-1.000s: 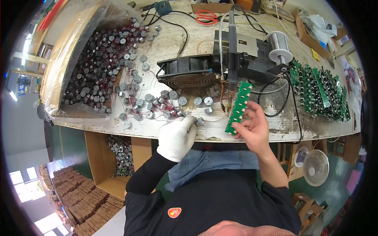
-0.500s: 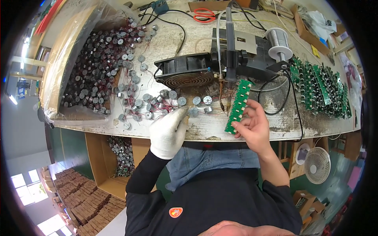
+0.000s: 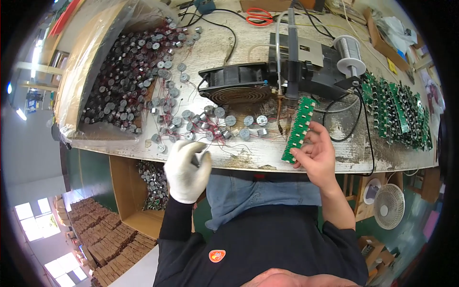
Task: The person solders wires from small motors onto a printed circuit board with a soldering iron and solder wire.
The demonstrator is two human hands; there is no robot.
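Observation:
My right hand [image 3: 316, 155], bare, grips the lower end of a long green circuit board [image 3: 300, 128] between thumb and fingers. The board stands tilted above the table, close to the soldering iron tip [image 3: 280, 126]. My left hand [image 3: 187, 170], in a white knitted glove, is at the table's front edge with its fingers curled together. Something small and dark shows between them, too hidden to name. Just beyond this glove lie several small round metal motors [image 3: 219, 112] with thin red wires, spread loosely over the tabletop.
At the left, a plastic-lined box [image 3: 93, 91] overflows with motors. A black fan [image 3: 236, 83] stands at mid-table beside the soldering stand and a solder wire spool [image 3: 347, 50]. Many green boards [image 3: 397, 112] are stacked at the right. Below the edge sits a carton [image 3: 126, 184] of motors.
My left hand has drawn back from the loose motors, left and toward me, and turned so its curled fingers show. My right hand still holds the board by the iron. The whole view has shifted slightly.

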